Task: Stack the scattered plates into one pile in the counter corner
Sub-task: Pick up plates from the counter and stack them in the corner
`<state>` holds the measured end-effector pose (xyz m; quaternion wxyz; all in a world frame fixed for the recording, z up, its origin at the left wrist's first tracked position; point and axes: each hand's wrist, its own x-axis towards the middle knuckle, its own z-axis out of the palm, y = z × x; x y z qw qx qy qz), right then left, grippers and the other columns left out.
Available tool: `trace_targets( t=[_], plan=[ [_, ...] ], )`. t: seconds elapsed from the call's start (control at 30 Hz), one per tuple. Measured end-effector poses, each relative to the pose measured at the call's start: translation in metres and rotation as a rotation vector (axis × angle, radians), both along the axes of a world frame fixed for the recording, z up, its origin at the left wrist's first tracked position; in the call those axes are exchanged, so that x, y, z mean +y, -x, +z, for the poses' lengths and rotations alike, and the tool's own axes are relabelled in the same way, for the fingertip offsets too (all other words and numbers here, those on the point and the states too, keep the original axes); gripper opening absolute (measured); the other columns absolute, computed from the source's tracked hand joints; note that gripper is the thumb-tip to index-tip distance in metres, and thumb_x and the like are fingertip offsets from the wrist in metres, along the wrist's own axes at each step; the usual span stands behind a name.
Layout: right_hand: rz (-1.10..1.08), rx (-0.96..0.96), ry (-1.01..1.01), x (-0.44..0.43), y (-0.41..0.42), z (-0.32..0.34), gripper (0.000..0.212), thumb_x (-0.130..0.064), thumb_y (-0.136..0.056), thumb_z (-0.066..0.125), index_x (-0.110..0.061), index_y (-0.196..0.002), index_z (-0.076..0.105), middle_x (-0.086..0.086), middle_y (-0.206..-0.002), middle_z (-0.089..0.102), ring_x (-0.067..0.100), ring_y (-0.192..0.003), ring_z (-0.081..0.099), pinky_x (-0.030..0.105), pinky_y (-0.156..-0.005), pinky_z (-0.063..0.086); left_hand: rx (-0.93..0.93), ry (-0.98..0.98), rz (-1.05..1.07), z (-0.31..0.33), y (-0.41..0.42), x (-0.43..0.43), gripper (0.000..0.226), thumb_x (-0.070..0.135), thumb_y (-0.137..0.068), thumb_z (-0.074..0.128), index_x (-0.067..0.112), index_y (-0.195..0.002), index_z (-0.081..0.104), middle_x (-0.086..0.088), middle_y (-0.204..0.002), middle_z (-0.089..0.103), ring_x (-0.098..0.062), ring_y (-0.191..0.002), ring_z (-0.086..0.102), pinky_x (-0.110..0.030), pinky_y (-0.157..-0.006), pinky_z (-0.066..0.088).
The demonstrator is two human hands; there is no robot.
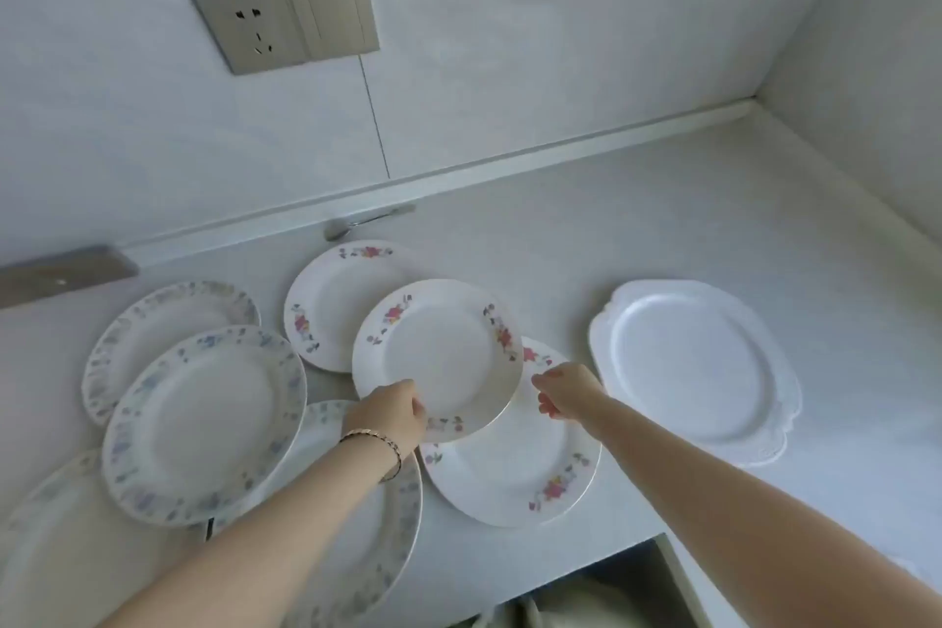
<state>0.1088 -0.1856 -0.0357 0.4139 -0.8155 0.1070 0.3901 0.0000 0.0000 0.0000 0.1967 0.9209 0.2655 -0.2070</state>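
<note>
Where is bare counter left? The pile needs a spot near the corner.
Free: the counter behind the white platter, up to the backsplash ledge and the right wall. Crowded: left of the platter, where blue-rimmed plates and pink-flowered plates overlap; the left hand grips one pink-flowered plate.

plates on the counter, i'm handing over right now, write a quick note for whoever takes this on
Hands: the left grip holds the near rim of the middle pink-flower plate, which overlaps two others. The right grip is curled at the rim of the front pink-flower plate; whether it holds is unclear.
Things: back pink-flower plate behind; blue-flower plates overlapping on the left; white oval platter on the right.
Done: no pile in the counter corner yet.
Left: stack every plate there.
</note>
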Motion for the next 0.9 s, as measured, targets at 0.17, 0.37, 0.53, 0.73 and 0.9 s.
trace_targets(
  t=[0.17,0.37,0.53,0.73,0.9],
  plan=[
    [-0.360,0.167,-0.284,0.031,0.009,-0.013,0.017,-0.008,-0.092,0.052,-0.009,-0.106,0.060,0.007,-0.076,0.063,0.018,-0.064,0.060,0.022,-0.053,0.054,0.012,0.048,0.082,-0.005,0.001,0.028,0.015,0.019,-0.092,0.038,0.020,-0.081,0.048,-0.002,-0.090,0.062,-0.023,-0.076,0.054,-0.027,-0.063,0.041],
    [-0.558,0.166,-0.407,0.036,0.017,-0.011,0.026,0.001,-0.092,0.050,-0.001,-0.117,0.060,0.010,-0.080,0.065,0.026,-0.073,0.062,0.033,-0.063,0.054,-0.076,0.137,0.228,-0.004,-0.003,0.038,0.015,0.016,-0.092,0.041,0.020,-0.094,0.055,0.003,-0.088,0.057,-0.023,-0.078,0.056,-0.032,-0.076,0.049],
    [-0.691,0.105,-0.469,-0.020,0.011,0.019,0.024,0.002,-0.091,0.052,-0.002,-0.112,0.062,0.008,-0.083,0.066,0.022,-0.074,0.064,0.028,-0.065,0.053,-0.152,0.102,0.243,0.001,-0.014,0.021,0.025,0.016,-0.092,0.043,0.017,-0.111,0.058,-0.005,-0.105,0.067,-0.025,-0.088,0.059,-0.033,-0.083,0.049],
    [-0.921,-0.104,-0.495,-0.141,-0.004,0.046,0.030,0.000,-0.092,0.050,0.001,-0.120,0.058,0.000,-0.065,0.072,0.014,-0.069,0.064,0.018,-0.052,0.058,-0.094,0.086,0.091,-0.006,-0.042,-0.028,0.020,0.018,-0.091,0.042,0.020,-0.100,0.060,-0.004,-0.109,0.068,-0.024,-0.085,0.057,-0.028,-0.077,0.044],
    [-1.075,-0.213,-0.443,-0.216,0.008,0.042,0.033,-0.002,-0.093,0.049,0.000,-0.125,0.056,0.000,-0.068,0.070,0.013,-0.068,0.064,0.016,-0.052,0.057,-0.054,0.109,-0.013,-0.012,-0.061,-0.077,0.013,0.016,-0.089,0.041,0.025,-0.084,0.049,-0.003,-0.107,0.068,-0.027,-0.093,0.063,-0.032,-0.083,0.051]
  ],
)
